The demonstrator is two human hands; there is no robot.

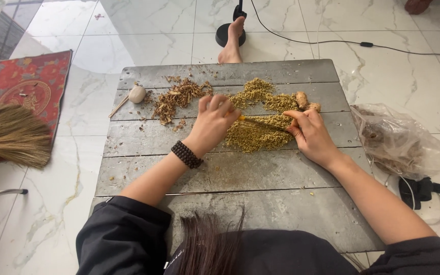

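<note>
My left hand [214, 121] and my right hand [309, 133] both grip a long thin knife [263, 122], held flat over a pile of finely chopped yellow-green bits [258, 136]. The left hand pinches the blade's tip end, the right hand holds the other end. A beaded bracelet [186, 154] is on my left wrist. The pile spreads up toward the far side of the grey wooden board [230, 173]. Two whole pale root pieces [305, 101] lie just beyond my right hand.
A heap of brown peelings [179, 98] lies at the board's far left, beside a round pale tool with a stick handle [134, 95]. A crumpled plastic bag [401, 142] sits right, a straw broom [8, 133] and red rug [26, 81] left. A bare foot [232, 43] rests beyond.
</note>
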